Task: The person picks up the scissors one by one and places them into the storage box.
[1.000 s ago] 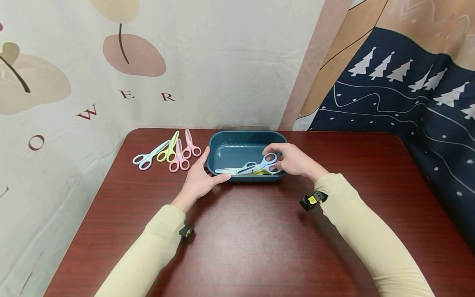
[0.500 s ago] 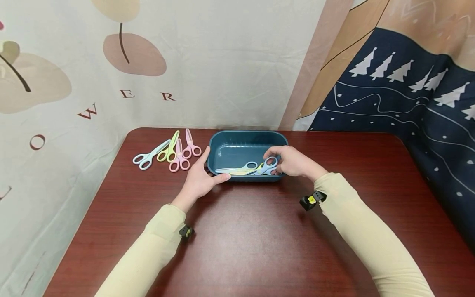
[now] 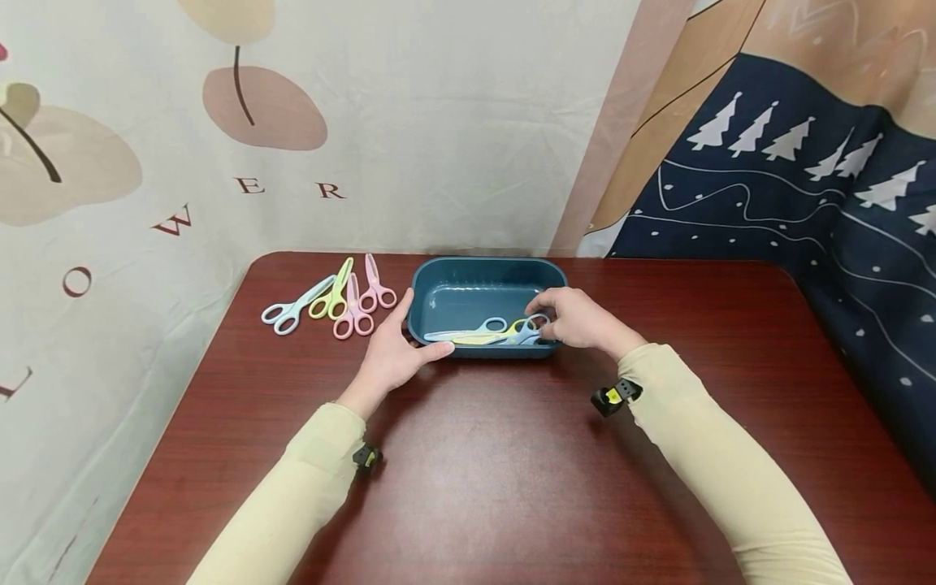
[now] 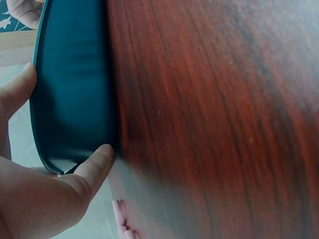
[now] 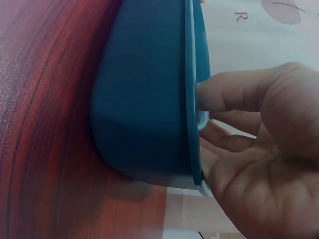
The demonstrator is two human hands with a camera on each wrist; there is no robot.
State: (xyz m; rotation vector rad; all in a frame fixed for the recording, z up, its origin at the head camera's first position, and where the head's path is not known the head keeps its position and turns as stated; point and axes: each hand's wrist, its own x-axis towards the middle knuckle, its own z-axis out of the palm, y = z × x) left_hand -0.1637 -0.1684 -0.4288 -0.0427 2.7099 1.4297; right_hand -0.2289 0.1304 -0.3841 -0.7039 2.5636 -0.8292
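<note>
A dark teal plastic box [image 3: 483,280] stands near the table's far edge. My left hand [image 3: 391,353] holds its front left corner, thumb on the front rim and fingers along the left end; a finger [image 4: 99,159] presses low on the wall. Blue scissors [image 3: 525,335] lie low inside the box, over a yellow pair [image 3: 478,339] and another light blue pair [image 3: 493,324]. My right hand [image 3: 578,318] reaches over the right end, its curled fingers at the upper blue handle loop. In the right wrist view, the box wall hides most of the scissors.
Left of the box lie light blue scissors [image 3: 292,309], green scissors [image 3: 336,288] and two pink pairs, the nearer pink scissors [image 3: 354,313] close to my left hand. A printed cloth [image 3: 453,162] hangs behind the dark red wooden table [image 3: 497,455].
My right hand has lowered the blue scissors' handles into the box, and the scissors lie flatter. The hand has shifted slightly right. The left hand and box have stayed in place.
</note>
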